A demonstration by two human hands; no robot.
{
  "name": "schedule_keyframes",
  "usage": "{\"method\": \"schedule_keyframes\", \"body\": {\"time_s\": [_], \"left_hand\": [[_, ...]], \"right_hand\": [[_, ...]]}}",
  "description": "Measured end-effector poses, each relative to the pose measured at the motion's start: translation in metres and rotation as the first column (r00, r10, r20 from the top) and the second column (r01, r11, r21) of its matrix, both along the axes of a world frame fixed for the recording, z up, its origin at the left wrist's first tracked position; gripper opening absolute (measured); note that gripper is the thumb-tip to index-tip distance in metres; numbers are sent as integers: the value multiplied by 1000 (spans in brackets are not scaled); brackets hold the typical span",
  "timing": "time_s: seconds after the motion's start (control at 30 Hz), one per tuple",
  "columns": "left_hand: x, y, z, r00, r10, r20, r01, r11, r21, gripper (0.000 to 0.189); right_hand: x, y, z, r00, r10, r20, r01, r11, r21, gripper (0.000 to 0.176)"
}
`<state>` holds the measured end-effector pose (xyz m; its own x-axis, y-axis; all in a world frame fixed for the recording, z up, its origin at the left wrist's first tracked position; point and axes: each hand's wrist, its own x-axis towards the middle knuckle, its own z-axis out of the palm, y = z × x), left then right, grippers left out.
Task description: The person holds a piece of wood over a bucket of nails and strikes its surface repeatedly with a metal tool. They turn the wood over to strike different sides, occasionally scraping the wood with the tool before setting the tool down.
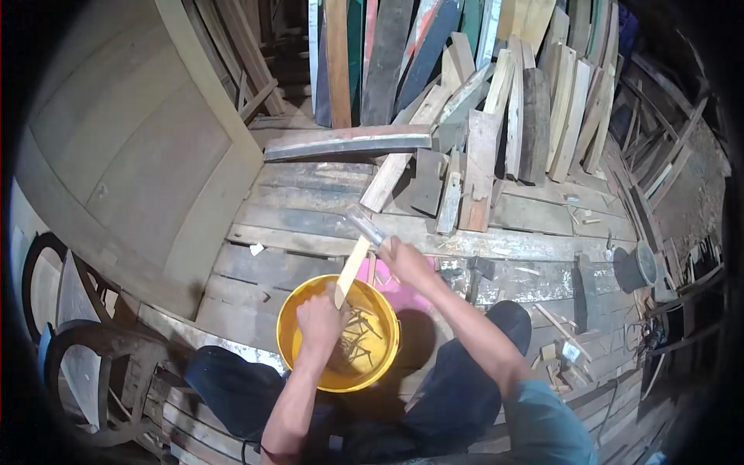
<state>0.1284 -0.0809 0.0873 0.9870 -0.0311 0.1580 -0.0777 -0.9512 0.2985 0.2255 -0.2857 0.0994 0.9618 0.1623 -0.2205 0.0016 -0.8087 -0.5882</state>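
Observation:
Over the left part of a yellow bucket (395,341), my left hand (319,319) is closed round the lower end of a pale wood strip (354,267), which slants up to the right. My right hand (403,260) is wrapped round a tool (366,225) with a greyish blade or head, which meets the strip's upper end; its exact kind is unclear. Several thin dark sticks or nails (358,341) lie inside the bucket. Behind the bucket a pink object (395,288) shows on the planks.
Wooden planks (535,101) lean in a row at the back. A beam (349,142) lies before them. A large wooden panel (155,155) stands at the left. Wood scraps (570,351) and a round container (645,265) are at the right.

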Motion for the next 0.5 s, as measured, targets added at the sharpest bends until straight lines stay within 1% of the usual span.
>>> {"method": "schedule_keyframes", "body": {"time_s": [0.07, 0.1, 0.13, 0.17, 0.2, 0.23, 0.27, 0.33, 0.37, 0.4, 0.43, 0.47, 0.5], "left_hand": [[2, 4, -5, 1000, -6, -4, 6, 1000, -10, 32], [0, 4, -8, 1000, -8, -13, 8, 1000, -18, 32], [0, 3, -7, 1000, 5, -21, -6, 999, -37, 32], [1, 2, -5, 999, 21, -29, -23, 998, -55, 31], [-1, 1, -5, 998, 35, -53, -38, 997, -70, 30], [0, 3, -4, 998, 9, -55, -12, 999, -45, 31], [-2, -1, 5, 993, 43, -107, -46, 998, -34, 32], [-2, -7, 4, 997, 46, -63, -46, 999, 4, 33], [-1, -6, 6, 998, 30, -60, -31, 999, -11, 32], [-1, -3, 6, 998, 20, -53, -21, 999, -28, 31], [-3, -1, 6, 999, 13, -51, -16, 999, -47, 31], [-4, 1, 2, 999, 18, -37, -19, 999, -38, 30], [-1, 2, -3, 1000, 23, -18, -23, 999, -31, 29]], "right_hand": [[-30, 4, 4, 998, 65, -2, -65, 998, 17, 46], [-49, 5, -7, 976, 211, 57, -209, 977, -39, 48], [-56, 5, -23, 915, 263, 304, -238, 964, -118, 47], [-63, 5, -39, 792, 295, 534, -206, 953, -221, 47], [-46, 1, -32, 893, 257, 369, -204, 963, -176, 49], [-28, -3, -25, 959, 207, 193, -180, 972, -148, 51], [2, -11, -26, 984, 146, -99, -142, 989, 42, 55], [2, -11, -14, 996, 5, -89, 0, 999, 51, 54], [4, -10, -8, 995, -62, -75, 66, 996, 60, 53], [-10, -8, -21, 975, 47, 216, -48, 999, -3, 49], [-43, -5, -50, 863, 172, 475, -142, 985, -99, 47], [-58, -4, -66, 670, 297, 680, -205, 955, -215, 45], [-49, -4, -51, 782, 302, 545, -227, 953, -201, 45]]}}
